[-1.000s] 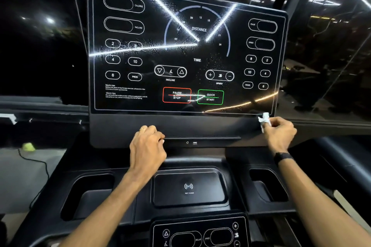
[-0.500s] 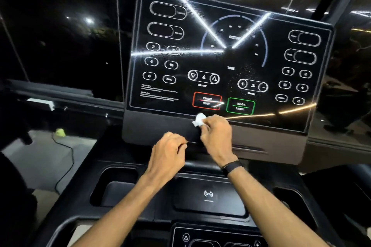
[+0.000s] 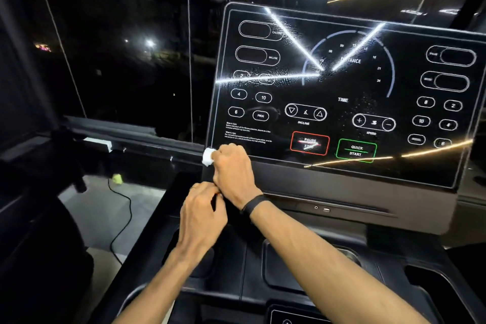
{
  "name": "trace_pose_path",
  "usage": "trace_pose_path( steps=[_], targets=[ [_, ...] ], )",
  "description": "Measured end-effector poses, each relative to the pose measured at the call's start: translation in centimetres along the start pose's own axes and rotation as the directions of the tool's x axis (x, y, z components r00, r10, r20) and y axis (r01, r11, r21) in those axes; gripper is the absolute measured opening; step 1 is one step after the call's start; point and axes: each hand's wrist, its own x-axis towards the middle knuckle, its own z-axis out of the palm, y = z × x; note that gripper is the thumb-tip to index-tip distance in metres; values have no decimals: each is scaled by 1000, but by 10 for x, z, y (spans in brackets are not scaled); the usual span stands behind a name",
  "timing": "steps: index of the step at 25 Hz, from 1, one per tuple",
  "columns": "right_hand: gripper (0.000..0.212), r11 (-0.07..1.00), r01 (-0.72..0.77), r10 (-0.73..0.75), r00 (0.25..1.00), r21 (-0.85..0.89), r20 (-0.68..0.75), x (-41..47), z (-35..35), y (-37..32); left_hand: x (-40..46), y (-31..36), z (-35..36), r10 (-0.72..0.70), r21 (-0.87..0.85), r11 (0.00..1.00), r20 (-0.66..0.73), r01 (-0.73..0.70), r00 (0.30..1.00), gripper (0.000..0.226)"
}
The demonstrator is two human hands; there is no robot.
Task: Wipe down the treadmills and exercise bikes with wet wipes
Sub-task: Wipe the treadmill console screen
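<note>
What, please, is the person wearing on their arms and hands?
Both forearms are bare, with no sleeves in view. The right hand has a black band round its wrist. The left hand has a thin ring on one of its fingers.

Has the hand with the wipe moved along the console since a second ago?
Yes. The right hand with the wet wipe went from the screen's lower right corner, past PAUSE/STOP, to its lower left corner.
</note>
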Motion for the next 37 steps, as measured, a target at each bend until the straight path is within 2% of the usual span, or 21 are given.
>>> trace_pose_path(
  steps=[4,7,9,11,14,16,18,20,22,23,25,27,28,29,30,32,33,34,35,36,37],
  targets=[
    [18,999,44,-44,998,-7,46,-1,3,5,3,-1,-2,-48,-4,999,0,48,999,8],
    [7,994,109,-110,993,25,32,-6,-8,13,16,-8,-7,-150,-26,988,-16,150,989,25],
    [8,996,76,-74,996,45,-51,7,-20,20,29,-12,-11,-227,-38,973,18,227,974,42],
    [15,998,36,-30,990,43,-139,20,-23,28,40,-15,-11,-298,-5,954,116,301,947,65],
    [12,988,154,-154,987,13,-43,8,-8,27,58,-18,-7,-355,132,935,302,330,885,111],
    [5,957,291,-290,955,-3,67,-6,-1,23,70,-22,0,-379,130,925,401,358,834,131],
    [8,929,370,-370,926,23,78,15,-8,31,79,-25,7,-387,64,913,449,403,806,141],
    [13,956,294,-294,956,11,-13,54,-21,46,84,-31,12,-402,-2,892,454,452,795,145],
    [16,995,103,-99,981,10,-169,88,-30,56,82,-37,13,-420,-9,882,439,471,794,143],
    [15,996,90,-83,977,27,-195,91,-26,55,80,-40,14,-430,4,880,429,475,794,141],
    [15,963,262,-257,963,60,-80,68,-10,41,77,-44,15,-443,30,880,411,473,797,136],
    [16,874,482,-485,873,62,52,31,4,32,75,-47,17,-429,40,891,401,452,809,133],
    [12,842,539,-539,836,31,100,30,3,38,75,-47,17,-421,40,896,394,442,817,132],
    [8,837,548,-543,829,0,133,42,-3,43,76,-47,17,-418,43,899,385,436,823,132],
    [7,857,513,-505,855,-48,120,63,-11,50,77,-46,16,-420,49,899,382,435,824,134],
    [9,940,332,-337,939,-73,-66,107,-28,61,76,-44,14,-440,55,889,384,455,812,137],
    [10,968,250,-253,956,-38,-151,116,-32,60,75,-44,15,-449,53,883,387,467,806,138],
    [14,971,237,-234,958,-2,-166,111,-29,54,75,-43,15,-453,53,881,389,471,802,139],
    [18,957,288,-284,953,20,-106,95,-20,45,75,-44,16,-451,53,881,388,469,804,140],
    [21,916,399,-399,917,38,-1,70,-8,34,75,-44,17,-444,51,885,385,462,809,142],
    [22,855,516,-518,851,42,90,46,1,28,75,-45,18,-438,48,889,382,456,814,143]
  ],
)
